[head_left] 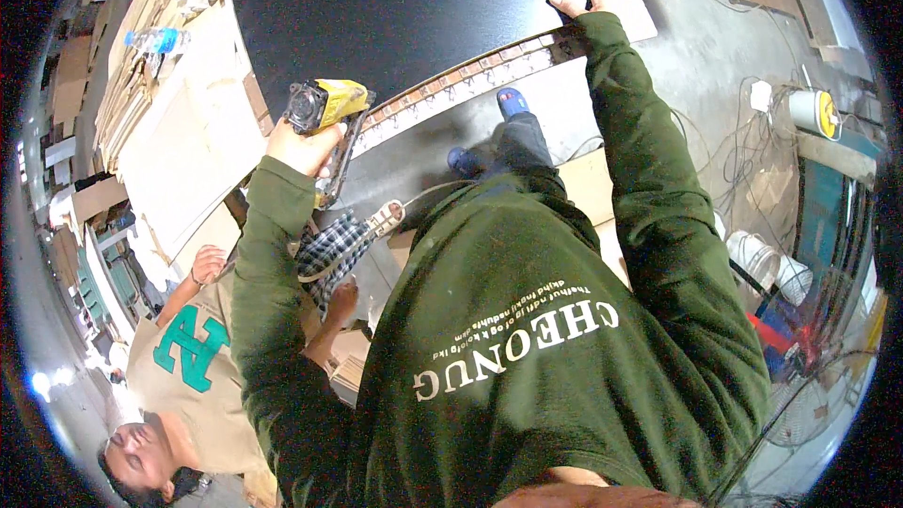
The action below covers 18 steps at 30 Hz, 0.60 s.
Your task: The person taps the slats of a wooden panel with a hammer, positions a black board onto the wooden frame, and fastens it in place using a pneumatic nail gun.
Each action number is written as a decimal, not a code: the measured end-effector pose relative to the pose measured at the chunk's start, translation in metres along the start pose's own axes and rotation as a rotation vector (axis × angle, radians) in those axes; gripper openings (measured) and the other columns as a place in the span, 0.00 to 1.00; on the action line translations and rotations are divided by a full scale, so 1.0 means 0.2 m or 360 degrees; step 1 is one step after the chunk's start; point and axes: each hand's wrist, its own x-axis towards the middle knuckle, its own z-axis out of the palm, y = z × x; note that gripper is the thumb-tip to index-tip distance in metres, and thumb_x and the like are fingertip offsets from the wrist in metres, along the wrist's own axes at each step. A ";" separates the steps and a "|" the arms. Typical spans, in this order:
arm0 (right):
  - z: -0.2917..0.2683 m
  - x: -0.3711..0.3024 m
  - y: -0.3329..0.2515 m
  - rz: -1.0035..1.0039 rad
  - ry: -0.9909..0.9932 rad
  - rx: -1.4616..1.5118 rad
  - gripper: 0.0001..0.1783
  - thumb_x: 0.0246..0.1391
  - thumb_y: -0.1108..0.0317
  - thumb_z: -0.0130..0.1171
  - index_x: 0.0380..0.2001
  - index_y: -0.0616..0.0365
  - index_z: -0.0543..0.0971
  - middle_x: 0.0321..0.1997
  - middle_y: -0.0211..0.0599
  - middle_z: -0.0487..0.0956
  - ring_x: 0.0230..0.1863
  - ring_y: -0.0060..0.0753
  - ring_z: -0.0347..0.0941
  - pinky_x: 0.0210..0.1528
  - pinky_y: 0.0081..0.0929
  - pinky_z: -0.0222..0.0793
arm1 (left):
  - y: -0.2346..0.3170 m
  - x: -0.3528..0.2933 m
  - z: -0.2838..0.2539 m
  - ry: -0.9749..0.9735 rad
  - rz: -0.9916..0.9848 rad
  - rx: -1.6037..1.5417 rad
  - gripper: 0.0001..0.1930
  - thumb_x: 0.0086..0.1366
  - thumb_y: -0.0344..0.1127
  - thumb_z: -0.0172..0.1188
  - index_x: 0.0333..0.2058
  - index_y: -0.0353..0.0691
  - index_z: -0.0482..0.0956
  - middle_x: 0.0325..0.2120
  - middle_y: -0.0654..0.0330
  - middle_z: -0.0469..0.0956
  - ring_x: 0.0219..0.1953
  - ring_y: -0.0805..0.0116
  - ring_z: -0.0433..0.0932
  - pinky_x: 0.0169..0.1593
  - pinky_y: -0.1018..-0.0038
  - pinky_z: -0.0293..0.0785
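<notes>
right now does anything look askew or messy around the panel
The black panel lies flat, its strip edge intact. The oddity is on the floor at right: loose cables tangled beside a white reel. The left hand grips a yellow nail gun; the right hand presses the panel's edge.

A yellow and black power tool [324, 108] sits in the left grip [303, 146], tipped with its round dark end up, just over the near edge of a big black board [395, 9]. The board lies flat, with a pale, holey strip along that near edge
</notes>
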 end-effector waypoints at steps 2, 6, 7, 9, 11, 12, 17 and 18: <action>0.00 -0.02 -0.04 -0.0101 0.0000 -0.0047 0.41 0.34 0.51 0.69 0.52 0.58 0.66 0.43 0.47 0.74 0.42 0.40 0.72 0.45 0.34 0.67 | -0.01 0.01 0.00 -0.0046 0.0112 0.0010 0.11 0.51 0.26 0.58 0.35 0.33 0.74 0.14 0.64 0.70 0.10 0.77 0.66 0.12 0.79 0.63; -0.01 -0.07 -0.10 -0.0111 0.0014 -0.0036 0.40 0.35 0.54 0.70 0.51 0.60 0.67 0.40 0.44 0.76 0.40 0.36 0.72 0.43 0.32 0.68 | -0.01 0.05 0.03 -0.0093 0.0097 0.0081 0.11 0.52 0.28 0.58 0.36 0.33 0.74 0.15 0.63 0.71 0.11 0.76 0.67 0.13 0.77 0.64; -0.01 -0.07 -0.10 -0.0104 0.0023 -0.0036 0.40 0.35 0.54 0.70 0.51 0.60 0.67 0.40 0.44 0.76 0.40 0.36 0.72 0.43 0.32 0.68 | -0.01 0.05 0.04 -0.0102 0.0099 0.0087 0.11 0.52 0.28 0.58 0.36 0.33 0.74 0.15 0.63 0.71 0.11 0.76 0.67 0.13 0.77 0.64; -0.02 -0.09 -0.11 -0.0214 0.0032 -0.0099 0.41 0.34 0.53 0.71 0.51 0.60 0.67 0.39 0.44 0.76 0.40 0.35 0.73 0.43 0.31 0.69 | 0.00 0.05 0.05 -0.0041 0.0098 0.0146 0.12 0.53 0.29 0.58 0.37 0.33 0.74 0.15 0.63 0.71 0.11 0.76 0.67 0.13 0.77 0.64; -0.02 -0.07 -0.09 -0.0171 0.0014 -0.0131 0.40 0.34 0.53 0.71 0.50 0.60 0.68 0.39 0.44 0.76 0.40 0.35 0.73 0.43 0.31 0.69 | 0.02 0.04 0.05 -0.0068 0.0099 0.0149 0.12 0.53 0.29 0.58 0.37 0.33 0.73 0.15 0.63 0.71 0.10 0.76 0.67 0.13 0.77 0.64; -0.02 -0.07 -0.08 -0.0134 -0.0008 -0.0163 0.40 0.34 0.53 0.71 0.50 0.60 0.68 0.39 0.44 0.76 0.39 0.35 0.73 0.43 0.31 0.69 | 0.04 0.03 0.05 -0.0088 0.0100 0.0147 0.12 0.53 0.29 0.58 0.37 0.33 0.73 0.15 0.63 0.71 0.10 0.76 0.67 0.13 0.77 0.64; 0.02 -0.09 -0.09 -0.0238 0.0012 -0.0155 0.39 0.34 0.53 0.70 0.49 0.61 0.69 0.39 0.45 0.77 0.38 0.36 0.74 0.42 0.31 0.69 | 0.04 0.04 0.04 -0.0127 0.0028 0.0265 0.13 0.53 0.29 0.58 0.38 0.33 0.73 0.15 0.63 0.71 0.10 0.76 0.67 0.13 0.78 0.65; 0.02 -0.10 -0.10 -0.0247 0.0006 -0.0162 0.39 0.34 0.53 0.70 0.49 0.61 0.69 0.38 0.46 0.77 0.38 0.37 0.74 0.42 0.31 0.70 | 0.03 0.04 0.04 -0.0124 0.0037 0.0286 0.13 0.53 0.29 0.58 0.38 0.33 0.73 0.15 0.63 0.71 0.10 0.76 0.67 0.13 0.78 0.65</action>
